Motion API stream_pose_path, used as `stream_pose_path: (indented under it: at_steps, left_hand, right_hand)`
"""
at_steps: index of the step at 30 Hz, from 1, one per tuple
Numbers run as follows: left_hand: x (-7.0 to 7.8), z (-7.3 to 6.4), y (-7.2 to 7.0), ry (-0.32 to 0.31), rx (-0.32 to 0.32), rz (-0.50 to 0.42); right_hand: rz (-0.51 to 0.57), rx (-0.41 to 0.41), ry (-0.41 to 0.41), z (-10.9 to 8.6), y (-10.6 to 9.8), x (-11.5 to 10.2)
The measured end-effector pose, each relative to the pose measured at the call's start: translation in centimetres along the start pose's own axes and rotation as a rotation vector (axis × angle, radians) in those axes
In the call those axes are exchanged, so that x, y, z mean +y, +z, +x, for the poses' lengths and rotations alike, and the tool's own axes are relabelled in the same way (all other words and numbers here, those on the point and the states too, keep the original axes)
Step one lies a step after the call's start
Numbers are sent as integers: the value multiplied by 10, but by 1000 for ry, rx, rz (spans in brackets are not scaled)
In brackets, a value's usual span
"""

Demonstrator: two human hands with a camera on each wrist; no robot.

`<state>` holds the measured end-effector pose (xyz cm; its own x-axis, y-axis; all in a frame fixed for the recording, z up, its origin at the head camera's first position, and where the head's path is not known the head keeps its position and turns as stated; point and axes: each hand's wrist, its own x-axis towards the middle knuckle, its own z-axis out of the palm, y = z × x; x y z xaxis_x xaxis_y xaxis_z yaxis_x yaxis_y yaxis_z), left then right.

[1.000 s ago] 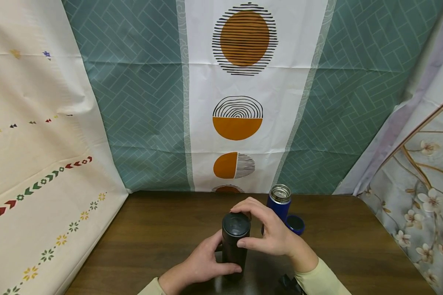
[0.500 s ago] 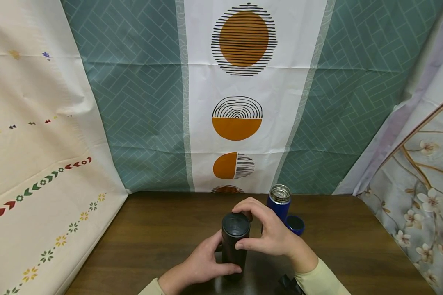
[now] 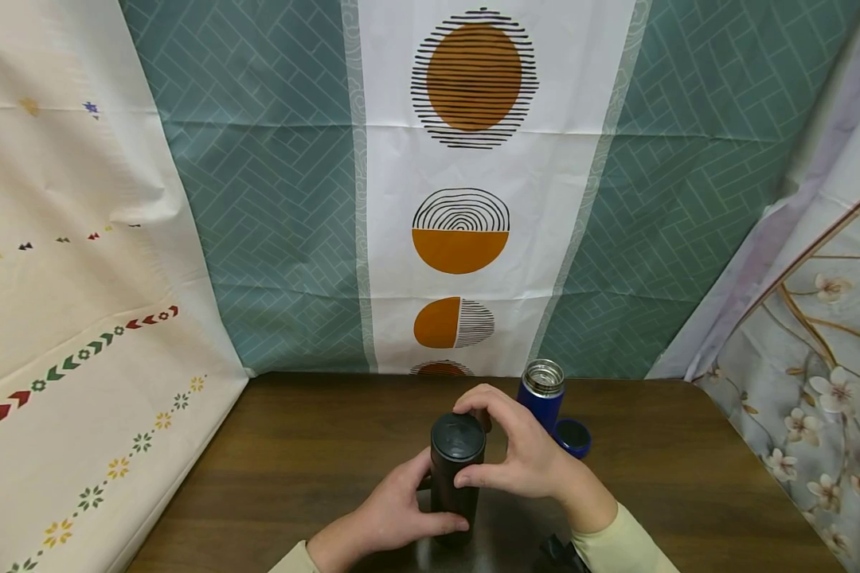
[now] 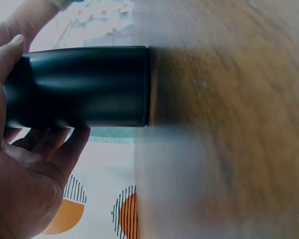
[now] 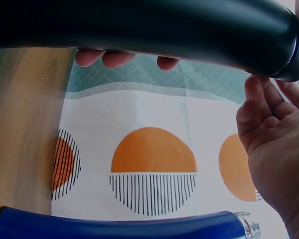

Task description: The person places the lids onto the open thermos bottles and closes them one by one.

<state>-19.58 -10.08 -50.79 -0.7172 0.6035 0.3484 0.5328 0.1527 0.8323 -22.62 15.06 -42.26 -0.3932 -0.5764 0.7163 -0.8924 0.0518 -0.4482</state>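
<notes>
A black vacuum flask (image 3: pixel 454 495) stands upright on the wooden table in the head view, its round black lid (image 3: pixel 459 438) on top. My left hand (image 3: pixel 394 509) grips the flask's body low down, thumb in front and fingers behind; the left wrist view shows the same hand (image 4: pixel 30 174) wrapped around the dark cylinder (image 4: pixel 94 87). Around the lid, my right hand (image 3: pixel 526 454) has its thumb on the near side and fingers on the far side. In the right wrist view, curled fingers of the right hand (image 5: pixel 276 144) touch the lid end from below.
Behind the right hand stands a blue flask (image 3: pixel 542 398) with its steel mouth uncovered. Beside it on the table (image 3: pixel 315 446) lies a blue cap (image 3: pixel 573 436). A small black object (image 3: pixel 562 551) is by the right sleeve. Patterned cloths (image 3: pixel 287 239) hang behind and at both sides.
The right hand has turned slightly at the lid: its thumb has shifted a little left on the near side, its index fingertip a little right on the far side. The left hand has stayed put.
</notes>
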Motion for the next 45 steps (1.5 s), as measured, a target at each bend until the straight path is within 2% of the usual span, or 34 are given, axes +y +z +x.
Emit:
stream_pose_path:
  at_steps: [12, 23, 39, 45]
  left_hand:
    - [-1, 0, -1, 8, -1, 9]
    - [0, -1, -1, -45, -3, -24]
    - [-2, 0, 0, -5, -2, -10]
    - [-2, 0, 0, -43, -7, -22]
  right_hand:
    - [18, -128, -25, 2, -1, -3]
    - [30, -120, -30, 1, 0, -3]
    - [10, -81, -46, 2, -2, -2]
    - [-4, -58, -43, 2, -3, 0]
